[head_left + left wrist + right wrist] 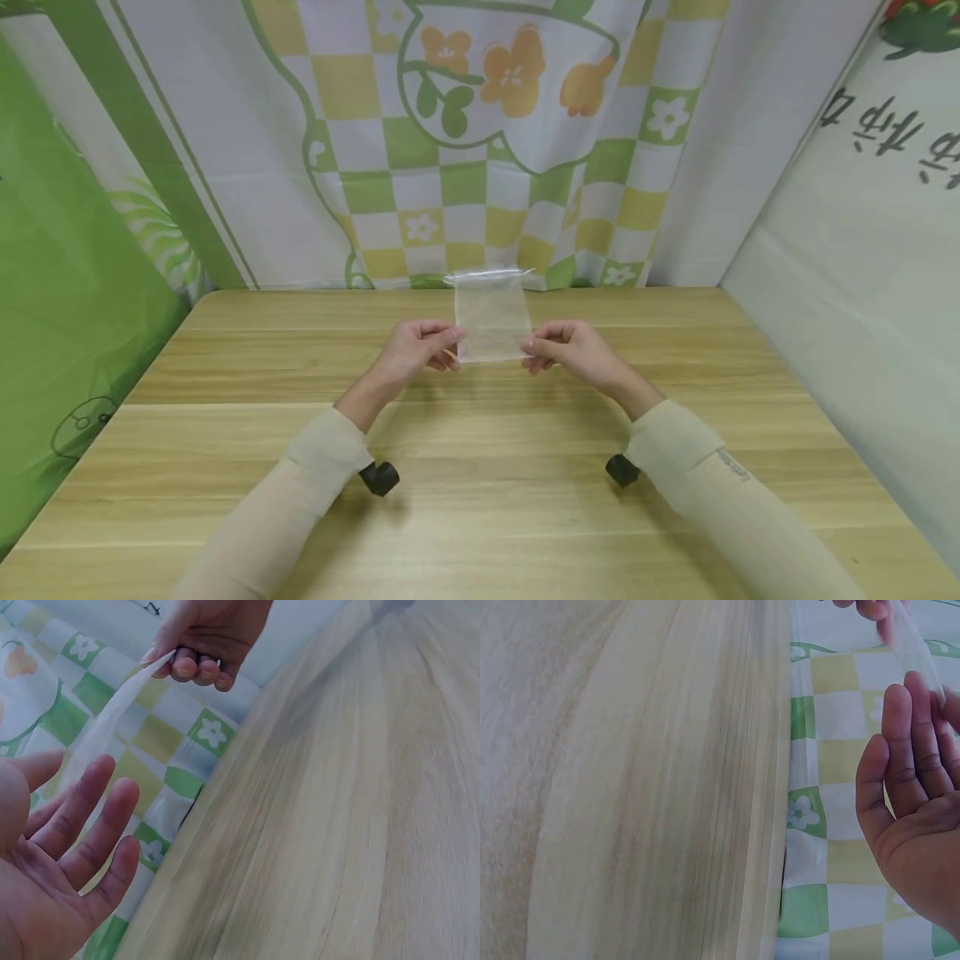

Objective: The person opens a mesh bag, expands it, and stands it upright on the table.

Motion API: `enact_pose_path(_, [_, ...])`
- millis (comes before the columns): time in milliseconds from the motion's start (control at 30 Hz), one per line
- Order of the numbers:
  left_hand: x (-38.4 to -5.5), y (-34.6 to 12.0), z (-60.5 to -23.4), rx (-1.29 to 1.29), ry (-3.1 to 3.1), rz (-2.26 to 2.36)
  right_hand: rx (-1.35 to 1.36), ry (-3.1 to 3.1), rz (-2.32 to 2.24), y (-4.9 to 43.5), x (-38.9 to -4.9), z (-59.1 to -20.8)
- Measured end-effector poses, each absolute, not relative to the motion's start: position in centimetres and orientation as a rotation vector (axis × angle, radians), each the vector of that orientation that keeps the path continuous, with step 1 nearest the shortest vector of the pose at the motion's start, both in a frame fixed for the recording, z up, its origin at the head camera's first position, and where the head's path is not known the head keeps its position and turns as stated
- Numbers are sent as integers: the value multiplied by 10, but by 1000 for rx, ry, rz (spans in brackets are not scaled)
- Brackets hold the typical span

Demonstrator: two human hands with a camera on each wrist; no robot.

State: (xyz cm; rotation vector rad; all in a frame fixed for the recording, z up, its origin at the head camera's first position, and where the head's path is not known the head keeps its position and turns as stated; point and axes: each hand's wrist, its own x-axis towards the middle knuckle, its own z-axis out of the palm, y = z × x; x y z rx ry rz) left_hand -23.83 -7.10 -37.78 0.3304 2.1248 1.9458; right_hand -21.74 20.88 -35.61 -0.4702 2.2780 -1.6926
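Observation:
A small sheer white drawstring pouch (491, 321) is stretched flat between the two hands, its gathered top edge pointing away from the person. My left hand (422, 348) pinches the lower left corner between thumb and index finger. At the lower right corner, my right hand (566, 350) pinches it the same way. The left wrist view shows the pouch (112, 712) edge-on, thin and limp, with the other fingers of the left hand (67, 847) spread below it. In the right wrist view, the right hand (922, 787) has its palm turned up near the pouch (913, 645).
Below the hands lies a wooden table (495, 500). A checked, flowered curtain (420, 183) hangs behind its far edge. Green cloth (82, 275) borders the left, a white printed cloth (862, 250) the right. Black camera mounts (380, 478) stick out from both sleeves.

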Motion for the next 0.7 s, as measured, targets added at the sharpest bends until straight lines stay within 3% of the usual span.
enact_pose_path(400, [-229, -78, -372, 801, 2207, 1902, -291, 2195, -1861, 210, -222, -350])
enact_pose_path(700, [-224, -67, -366, 640, 2380, 1952, -240, 2132, -1859, 208, -221, -349])
